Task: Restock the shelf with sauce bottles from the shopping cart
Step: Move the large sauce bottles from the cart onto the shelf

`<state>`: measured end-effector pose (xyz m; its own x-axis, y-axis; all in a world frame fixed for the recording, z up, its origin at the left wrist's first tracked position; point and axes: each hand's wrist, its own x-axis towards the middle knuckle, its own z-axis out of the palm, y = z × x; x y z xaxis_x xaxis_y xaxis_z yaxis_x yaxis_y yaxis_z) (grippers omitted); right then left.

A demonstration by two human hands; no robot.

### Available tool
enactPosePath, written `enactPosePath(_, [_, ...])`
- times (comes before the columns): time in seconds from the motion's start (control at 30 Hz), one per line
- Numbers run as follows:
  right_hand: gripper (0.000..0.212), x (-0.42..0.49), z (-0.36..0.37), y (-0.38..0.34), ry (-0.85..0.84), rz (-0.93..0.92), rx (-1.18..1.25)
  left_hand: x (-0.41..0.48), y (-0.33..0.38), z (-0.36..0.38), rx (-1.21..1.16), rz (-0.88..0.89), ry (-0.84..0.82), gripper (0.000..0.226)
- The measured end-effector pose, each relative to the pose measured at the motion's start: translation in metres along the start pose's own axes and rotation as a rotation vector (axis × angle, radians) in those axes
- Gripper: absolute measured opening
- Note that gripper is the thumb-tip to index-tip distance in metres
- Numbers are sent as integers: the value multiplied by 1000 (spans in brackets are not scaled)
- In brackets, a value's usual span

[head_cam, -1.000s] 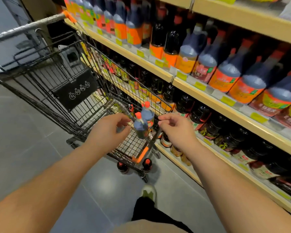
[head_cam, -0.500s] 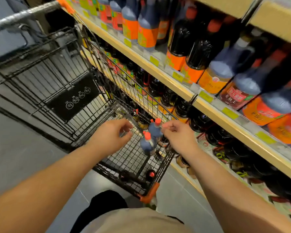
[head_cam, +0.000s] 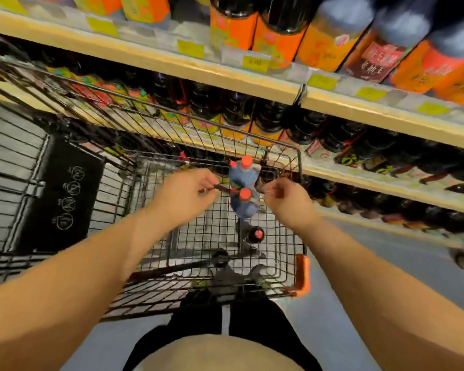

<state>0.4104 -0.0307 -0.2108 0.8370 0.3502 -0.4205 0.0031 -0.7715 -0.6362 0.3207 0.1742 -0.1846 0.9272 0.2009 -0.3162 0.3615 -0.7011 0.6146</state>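
Two blue sauce bottles with red caps stand upright in the far right corner of the wire shopping cart [head_cam: 298,167]: one further away [head_cam: 243,174], one nearer [head_cam: 245,206]. My left hand [head_cam: 182,194] hovers just left of them, its fingertips pinched together at a thin dark part beside the bottles; what they touch is unclear. My right hand [head_cam: 287,199] hangs just right of the bottles, with loosely curled fingers and nothing in it. The shelf [head_cam: 252,81] runs along the cart's far side.
Orange-labelled bottles [head_cam: 276,36] fill the upper shelf and dark bottles [head_cam: 268,121] the one below. A dark red-capped bottle [head_cam: 256,234] shows through the cart's mesh floor. A black seat flap [head_cam: 56,194] is at the left, an orange corner bumper [head_cam: 302,274] near my legs.
My view has tipped down over the cart and come closer to the shelf. Both hands have stayed either side of the two blue bottles, slightly lower in the cart.
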Motion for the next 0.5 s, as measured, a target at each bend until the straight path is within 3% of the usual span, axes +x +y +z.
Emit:
enactPosePath(0.1, [29,15,24,4,-46,19,-71,10,-14,10,-14,7,-18,21])
enactPosePath(0.2, [25,36,55,15,-85,18,-81,24,-31,25,-6,7,-35,22])
enactPosePath(0.3, [21,50,76,24,-96,14,-241,31,-43,37,-8,-11,-59,20])
enactPosePath(0.4, [31,57,90,35,-66,-3,-376,36,-57,48,17,-8,-94,22])
enactPosePath(0.5, [32,56,97,40,-13,1,-232,38,-65,53,13,-3,-117,23])
